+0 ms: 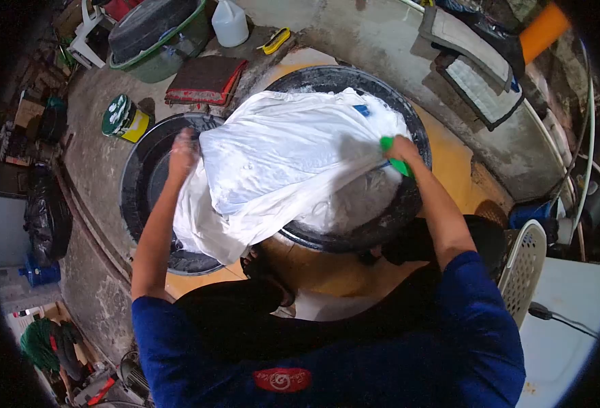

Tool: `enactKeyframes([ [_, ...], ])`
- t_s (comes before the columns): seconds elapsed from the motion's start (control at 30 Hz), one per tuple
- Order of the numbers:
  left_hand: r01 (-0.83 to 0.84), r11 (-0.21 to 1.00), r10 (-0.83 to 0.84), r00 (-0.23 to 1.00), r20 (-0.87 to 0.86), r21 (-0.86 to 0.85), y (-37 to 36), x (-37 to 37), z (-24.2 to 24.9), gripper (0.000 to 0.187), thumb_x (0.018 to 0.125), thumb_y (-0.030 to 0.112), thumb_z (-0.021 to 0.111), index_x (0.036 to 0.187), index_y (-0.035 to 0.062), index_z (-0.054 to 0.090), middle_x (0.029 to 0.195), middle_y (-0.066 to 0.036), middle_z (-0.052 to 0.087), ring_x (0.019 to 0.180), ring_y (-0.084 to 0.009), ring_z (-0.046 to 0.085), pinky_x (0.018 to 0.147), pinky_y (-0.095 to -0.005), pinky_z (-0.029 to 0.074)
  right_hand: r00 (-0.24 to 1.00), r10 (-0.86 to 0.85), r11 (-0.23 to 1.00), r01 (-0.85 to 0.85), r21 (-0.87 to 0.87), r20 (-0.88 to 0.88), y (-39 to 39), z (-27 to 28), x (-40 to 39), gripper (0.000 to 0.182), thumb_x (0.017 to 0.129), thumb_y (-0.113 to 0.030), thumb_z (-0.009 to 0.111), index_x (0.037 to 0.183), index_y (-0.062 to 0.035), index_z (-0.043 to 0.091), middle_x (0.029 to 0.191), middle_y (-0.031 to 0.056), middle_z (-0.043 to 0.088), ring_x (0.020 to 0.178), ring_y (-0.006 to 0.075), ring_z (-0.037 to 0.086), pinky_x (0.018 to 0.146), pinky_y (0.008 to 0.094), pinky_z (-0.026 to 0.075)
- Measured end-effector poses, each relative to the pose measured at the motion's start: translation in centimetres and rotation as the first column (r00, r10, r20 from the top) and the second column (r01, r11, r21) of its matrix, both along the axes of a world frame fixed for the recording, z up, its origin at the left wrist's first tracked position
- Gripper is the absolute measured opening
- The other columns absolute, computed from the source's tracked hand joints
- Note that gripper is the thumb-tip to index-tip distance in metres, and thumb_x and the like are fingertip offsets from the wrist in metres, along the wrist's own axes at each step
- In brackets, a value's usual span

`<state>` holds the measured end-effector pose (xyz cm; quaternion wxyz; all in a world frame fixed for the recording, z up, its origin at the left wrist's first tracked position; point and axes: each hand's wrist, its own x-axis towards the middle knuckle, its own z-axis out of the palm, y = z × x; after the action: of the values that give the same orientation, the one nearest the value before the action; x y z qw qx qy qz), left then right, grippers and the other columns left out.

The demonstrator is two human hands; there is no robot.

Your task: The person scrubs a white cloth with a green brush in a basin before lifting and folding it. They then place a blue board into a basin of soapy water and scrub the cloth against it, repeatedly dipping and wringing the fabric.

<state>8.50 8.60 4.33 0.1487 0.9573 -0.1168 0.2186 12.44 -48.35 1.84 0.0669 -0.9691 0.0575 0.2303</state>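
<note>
A wet white cloth [273, 149], perhaps a garment, lies spread across a large black basin [419, 129] and hangs over a smaller black basin [131, 180] on the left. My right hand [403, 148] is closed around a green scrub brush [398, 165] at the cloth's right side; the brush's underside is hidden. Close against the cloth's left edge is my left hand [183, 155], blurred, with whitish suds on it. Its fingers are too smeared to show a grip. White foam [385, 117] and cloudy water [354, 200] fill the large basin.
Behind the basins are a folded dark mat [205, 80], a paint bucket [137, 126], a white jug [230, 24] and a yellow brush [276, 41]. Mats [480, 85] hang over the low wall at right. A white perforated basket [523, 268] stands near my right elbow.
</note>
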Motion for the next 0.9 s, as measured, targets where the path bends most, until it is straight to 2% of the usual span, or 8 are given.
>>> enactKeyframes([
  [0.13,0.114,0.991,-0.104,0.986,-0.134,0.072,-4.1,1.3,1.5,0.040,0.071,0.007,0.051,0.110,0.0119,0.048,0.099,-0.017,0.057,0.096,-0.0368,0.051,0.081,-0.0409,0.043,0.965,0.208,0.978,-0.210,0.006,-0.159,-1.0,2.1,-1.0,0.062,0.054,-0.038,0.072,0.098,0.0033,0.059,0.100,0.0185,0.060,0.086,0.0302,0.060,0.074,0.0385,0.048],
  [0.3,0.019,0.981,0.048,0.941,-0.336,0.194,-7.9,4.1,2.4,0.036,0.074,0.018,0.052,0.109,0.0164,0.050,0.097,-0.014,0.058,0.092,-0.0323,0.055,0.076,-0.0411,0.045,0.568,0.535,0.824,-0.515,0.238,-0.625,5.1,4.0,-5.3,0.068,0.059,-0.044,0.072,0.112,-0.0065,0.052,0.107,0.0131,0.058,0.091,0.0286,0.057,0.073,0.0366,0.047],
  [0.37,0.058,0.982,-0.011,0.967,-0.255,0.178,-8.7,5.5,-0.1,0.024,0.080,0.025,0.049,0.101,0.0133,0.053,0.088,-0.015,0.060,0.080,-0.0343,0.056,0.069,-0.0429,0.045,0.384,0.756,0.585,-0.759,0.285,-0.530,4.4,-2.3,-6.6,0.066,0.061,-0.043,0.071,0.115,-0.0096,0.051,0.114,0.0141,0.053,0.101,0.0282,0.053,0.082,0.0376,0.044],
  [0.47,0.153,0.976,-0.131,0.981,-0.142,0.155,-8.1,6.7,-2.4,0.020,0.084,0.027,0.047,0.092,0.0098,0.055,0.079,-0.016,0.060,0.070,-0.0357,0.057,0.062,-0.0440,0.046,0.384,0.714,0.668,-0.625,0.404,-0.586,3.6,-7.0,-7.3,0.064,0.062,-0.041,0.070,0.114,-0.0102,0.051,0.118,0.0141,0.050,0.107,0.0269,0.049,0.087,0.0383,0.041],
  [0.57,0.151,0.983,-0.129,0.971,-0.200,0.100,-7.8,6.4,-2.9,0.021,0.080,0.019,0.047,0.095,0.0072,0.056,0.083,-0.012,0.060,0.077,-0.0299,0.058,0.065,-0.0402,0.047,0.342,0.895,0.430,-0.833,0.349,-0.287,-0.4,-21.4,-8.3,0.057,0.064,-0.039,0.067,0.111,-0.0090,0.052,0.119,0.0138,0.050,0.104,0.0266,0.051,0.086,0.0395,0.041],
  [0.67,0.024,0.990,0.007,0.975,-0.222,0.137,-7.1,6.9,-3.0,0.023,0.078,0.016,0.049,0.097,0.0029,0.056,0.087,-0.011,0.059,0.080,-0.0274,0.058,0.069,-0.0386,0.048,0.490,0.734,0.615,-0.774,0.153,-0.470,-1.3,-30.4,-10.1,0.049,0.066,-0.036,0.064,0.104,-0.0061,0.055,0.116,0.0147,0.052,0.103,0.0251,0.052,0.085,0.0394,0.042],
  [0.73,-0.023,0.994,0.037,0.991,-0.132,0.104,-6.3,7.3,-3.2,0.024,0.080,0.017,0.048,0.098,0.0013,0.054,0.088,-0.013,0.058,0.080,-0.0294,0.057,0.069,-0.0393,0.047,0.329,0.455,0.721,-0.682,0.126,-0.827,2.9,-27.3,-8.7,0.048,0.067,-0.036,0.064,0.104,-0.0066,0.056,0.111,0.0145,0.055,0.102,0.0247,0.052,0.086,0.0389,0.041],
  [0.9,-0.180,0.979,0.168,0.979,0.117,0.099,-5.9,0.5,1.4,0.039,0.085,0.028,0.050,0.100,-0.0074,0.047,0.096,-0.023,0.052,0.087,-0.0372,0.052,0.072,-0.0433,0.043,0.524,0.724,0.685,-0.473,0.554,-0.448,3.0,-5.9,-7.8,0.067,0.068,-0.039,0.065,0.122,-0.0057,0.044,0.111,0.0149,0.053,0.099,0.0250,0.052,0.087,0.0366,0.040],
])
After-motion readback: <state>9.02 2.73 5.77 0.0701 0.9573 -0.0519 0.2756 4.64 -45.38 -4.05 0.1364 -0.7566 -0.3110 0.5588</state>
